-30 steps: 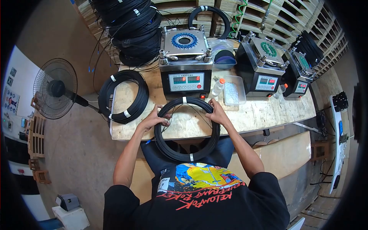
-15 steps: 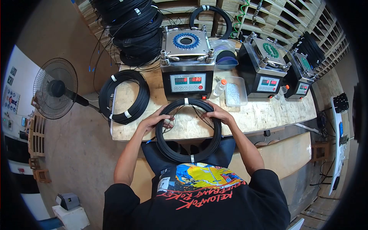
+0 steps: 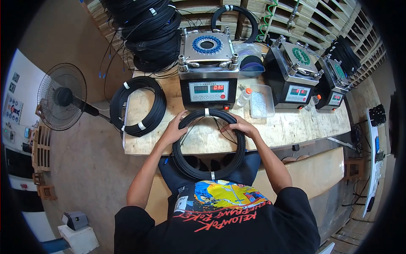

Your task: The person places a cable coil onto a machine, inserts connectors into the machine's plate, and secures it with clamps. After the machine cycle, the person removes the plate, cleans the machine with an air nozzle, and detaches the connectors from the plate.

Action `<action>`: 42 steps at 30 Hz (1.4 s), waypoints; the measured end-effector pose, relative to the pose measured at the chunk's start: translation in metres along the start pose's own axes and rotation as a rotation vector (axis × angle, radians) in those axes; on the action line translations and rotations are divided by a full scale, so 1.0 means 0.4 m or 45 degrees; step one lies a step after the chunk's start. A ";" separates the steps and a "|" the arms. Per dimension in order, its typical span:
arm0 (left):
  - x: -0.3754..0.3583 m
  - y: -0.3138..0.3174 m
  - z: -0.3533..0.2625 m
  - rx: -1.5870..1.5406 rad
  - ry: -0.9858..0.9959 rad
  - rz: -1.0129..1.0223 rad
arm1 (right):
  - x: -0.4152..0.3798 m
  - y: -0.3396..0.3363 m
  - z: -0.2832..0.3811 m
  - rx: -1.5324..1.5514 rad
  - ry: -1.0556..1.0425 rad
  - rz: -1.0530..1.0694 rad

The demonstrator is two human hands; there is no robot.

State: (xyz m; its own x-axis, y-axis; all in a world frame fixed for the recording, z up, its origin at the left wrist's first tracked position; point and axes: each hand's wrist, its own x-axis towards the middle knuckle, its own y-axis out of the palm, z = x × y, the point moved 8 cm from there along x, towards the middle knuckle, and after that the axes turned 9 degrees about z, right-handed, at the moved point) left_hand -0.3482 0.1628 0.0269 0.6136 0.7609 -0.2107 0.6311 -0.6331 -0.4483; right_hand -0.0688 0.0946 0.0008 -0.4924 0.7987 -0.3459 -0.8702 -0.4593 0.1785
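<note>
A coil of black cable (image 3: 183,163) with white tape bands spans from the wooden table's front edge to above my lap. My left hand (image 3: 174,129) grips its upper left side, the fingers wrapped round the cable. On the upper right side my right hand (image 3: 242,126) holds the same coil, with fingertips reaching inside the ring. Loose cable ends cross the coil's opening. Just beyond the coil stands a black polishing machine (image 3: 209,91) with a ring of blue connectors (image 3: 207,44) on its metal top.
Another black coil (image 3: 158,108) lies on the table (image 3: 270,135) at the left, near a tall cable stack (image 3: 152,42). A capped bottle (image 3: 244,98), a clear tray (image 3: 261,101) and two more machines (image 3: 292,80) stand to the right. A fan (image 3: 63,97) is at far left.
My left hand has shifted slightly up along the coil, and its fingers no longer show inside the ring. The blue-tipped cable end at the coil's left has moved a little.
</note>
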 end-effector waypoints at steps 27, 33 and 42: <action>-0.112 0.098 -0.079 1.296 -0.025 -0.263 | -0.027 0.147 0.010 -2.019 -0.001 -0.835; -0.094 0.108 -0.077 1.372 -0.089 -0.236 | -0.048 0.161 0.036 -1.904 0.011 -0.819; -0.085 0.126 -0.075 1.511 -0.070 -0.333 | -0.091 0.202 0.038 -1.747 -0.262 -0.804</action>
State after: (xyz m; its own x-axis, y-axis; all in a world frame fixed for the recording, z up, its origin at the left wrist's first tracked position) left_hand -0.3229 0.1006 0.0376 0.4941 0.8692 -0.0187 -0.1114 0.0419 -0.9929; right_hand -0.1215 0.0343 0.0417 -0.1519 0.9817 0.1149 -0.3028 0.0645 -0.9509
